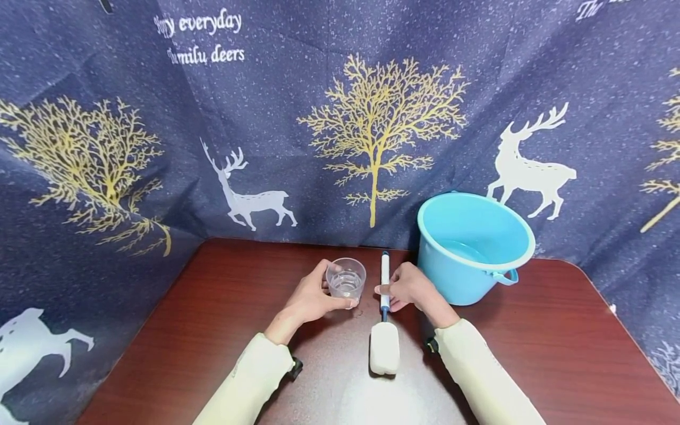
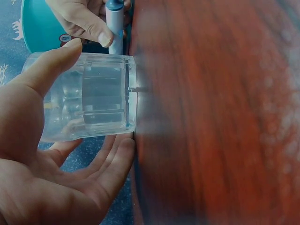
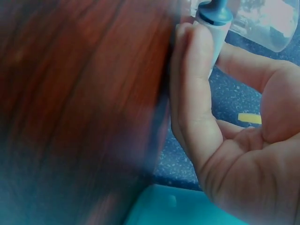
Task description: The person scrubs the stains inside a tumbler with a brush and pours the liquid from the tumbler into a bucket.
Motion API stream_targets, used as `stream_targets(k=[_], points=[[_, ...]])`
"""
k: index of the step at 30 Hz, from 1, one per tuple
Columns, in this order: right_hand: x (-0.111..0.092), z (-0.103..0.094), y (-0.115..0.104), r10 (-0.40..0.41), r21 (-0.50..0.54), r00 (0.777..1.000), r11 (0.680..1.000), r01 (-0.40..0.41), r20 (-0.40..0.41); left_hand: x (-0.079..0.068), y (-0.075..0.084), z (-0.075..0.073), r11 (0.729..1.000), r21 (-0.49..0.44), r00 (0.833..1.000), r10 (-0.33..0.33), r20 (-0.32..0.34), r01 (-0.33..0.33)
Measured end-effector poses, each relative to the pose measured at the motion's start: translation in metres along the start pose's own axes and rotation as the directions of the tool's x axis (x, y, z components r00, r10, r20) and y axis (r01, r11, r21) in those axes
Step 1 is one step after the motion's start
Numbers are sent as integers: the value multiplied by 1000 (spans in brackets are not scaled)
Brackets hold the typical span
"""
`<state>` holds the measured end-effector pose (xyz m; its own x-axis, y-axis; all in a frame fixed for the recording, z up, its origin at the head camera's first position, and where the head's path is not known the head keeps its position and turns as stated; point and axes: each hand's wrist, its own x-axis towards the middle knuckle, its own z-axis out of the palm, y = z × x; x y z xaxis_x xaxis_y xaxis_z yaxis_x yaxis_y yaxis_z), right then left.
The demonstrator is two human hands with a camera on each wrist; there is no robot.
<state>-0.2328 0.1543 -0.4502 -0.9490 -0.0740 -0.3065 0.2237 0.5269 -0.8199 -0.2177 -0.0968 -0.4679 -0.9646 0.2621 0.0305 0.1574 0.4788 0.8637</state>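
Observation:
My left hand (image 1: 312, 295) holds a clear cup (image 1: 347, 282) near the middle of the table, the thumb on its near side and the fingers around the far side. In the left wrist view the cup (image 2: 101, 96) lies between thumb and fingers, its base close to the tabletop. Whether it holds liquid I cannot tell. Just right of it, my right hand (image 1: 413, 287) pinches the white handle of a sponge cup brush (image 1: 385, 348). The brush's white sponge head points toward me, and its handle (image 3: 217, 40) shows between thumb and fingers in the right wrist view.
A light blue bucket (image 1: 451, 277) with a side handle stands at the back right, close beside my right hand. The dark red wooden table (image 1: 223, 330) ends at a navy cloth (image 1: 329, 195) printed with deer and trees.

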Motion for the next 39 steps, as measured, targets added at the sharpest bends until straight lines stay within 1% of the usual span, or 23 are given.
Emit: stream_targets(k=[4,10,15,22,32,36,39], points=[[1,1,0,6,-14,1000,1000,-6,-3,0,0,0,1000,-11,1000,0,7,0],[2,2,0,10,-40,1000,999,-10,-9,0,1,0,1000,-2,1000,0,2,0],[0,1,0,-9,-66,1000,998,7,-18,1,1,1,1000,8,1000,-2,4,1],[-1,1,-1,-60,-143,998,988,54,-36,0,1,-1,1000,15,1000,-18,3,18],[-5,0,-2,-72,-187,996,980,62,-45,-1,0,-1,1000,20,1000,-15,11,15],[-6,-1,-3,-82,-220,995,973,69,-53,-2,1,0,1000,11,1000,-11,9,11],[-8,-2,-5,-111,-279,992,956,88,-65,-2,2,-1,1000,6,1000,-7,5,7]])
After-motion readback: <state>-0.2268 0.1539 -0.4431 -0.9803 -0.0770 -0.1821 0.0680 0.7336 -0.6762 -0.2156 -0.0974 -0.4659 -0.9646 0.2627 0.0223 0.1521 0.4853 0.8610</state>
